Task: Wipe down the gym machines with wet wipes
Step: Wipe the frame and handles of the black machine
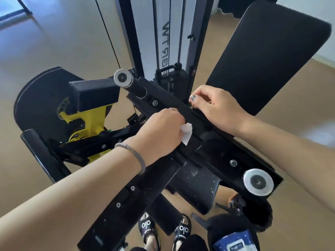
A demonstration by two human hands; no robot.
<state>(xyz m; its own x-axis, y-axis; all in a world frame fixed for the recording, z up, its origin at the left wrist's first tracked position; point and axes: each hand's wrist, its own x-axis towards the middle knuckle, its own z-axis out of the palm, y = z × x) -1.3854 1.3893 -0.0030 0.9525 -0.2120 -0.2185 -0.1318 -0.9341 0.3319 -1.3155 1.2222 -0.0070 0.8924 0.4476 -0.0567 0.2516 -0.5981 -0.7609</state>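
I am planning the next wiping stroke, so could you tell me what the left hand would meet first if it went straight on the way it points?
Probably the right hand, resting further along the same black metal frame bar; the left hand, holding the white wet wipe, points up-right toward it, though depth is unclear.

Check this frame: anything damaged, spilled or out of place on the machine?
Nothing broken or spilled. The one oddity: white specks dot the lower black frame panel, likely dust or residue not yet wiped. The left hand presses the wet wipe on the upper bar; the right hand steadies it. The wipes pack sits bottom right.
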